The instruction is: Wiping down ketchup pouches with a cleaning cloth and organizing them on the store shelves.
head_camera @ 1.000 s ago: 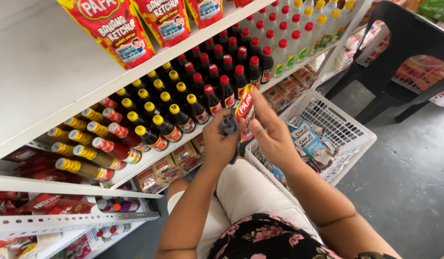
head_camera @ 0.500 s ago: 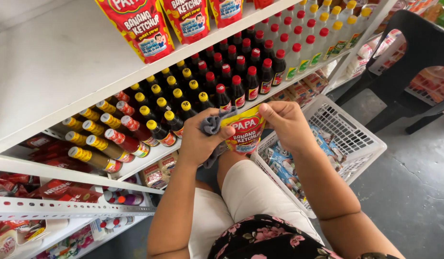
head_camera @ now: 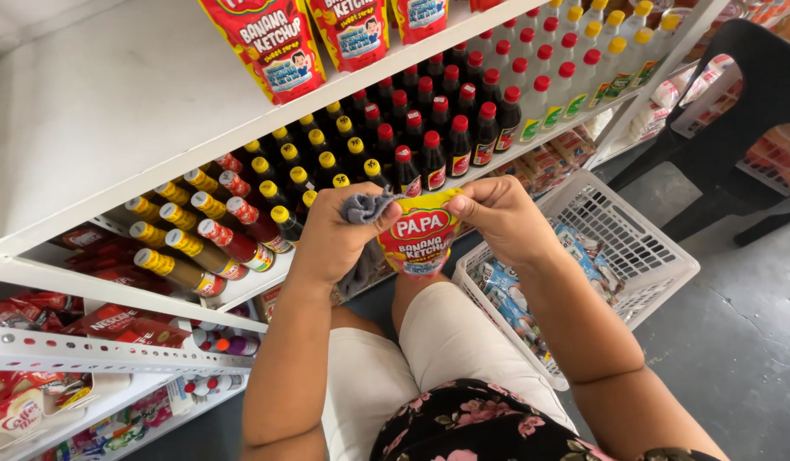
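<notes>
The person holds a red and yellow sauce pouch (head_camera: 422,237) upright in front of the white shelf (head_camera: 113,119), both hands on its top corners. The left hand (head_camera: 339,232) is closed on the pouch's left upper corner and also clutches a grey cloth (head_camera: 367,207), which bunches over the fingers and hangs down behind the pouch. The right hand (head_camera: 502,218) pinches the right upper corner between thumb and fingers. The pouch hangs above the person's knees, just in front of the rows of dark bottles (head_camera: 429,128) with red and yellow caps standing on the shelf. More red pouches (head_camera: 271,43) of the same kind stand on the shelf above. To the right, near the right forearm, a white wire basket (head_camera: 643,248) sits on the grey floor (head_camera: 737,341) with small blue and white packets (head_camera: 506,294) in it. A dark chair (head_camera: 745,111) stands beyond the basket.
</notes>
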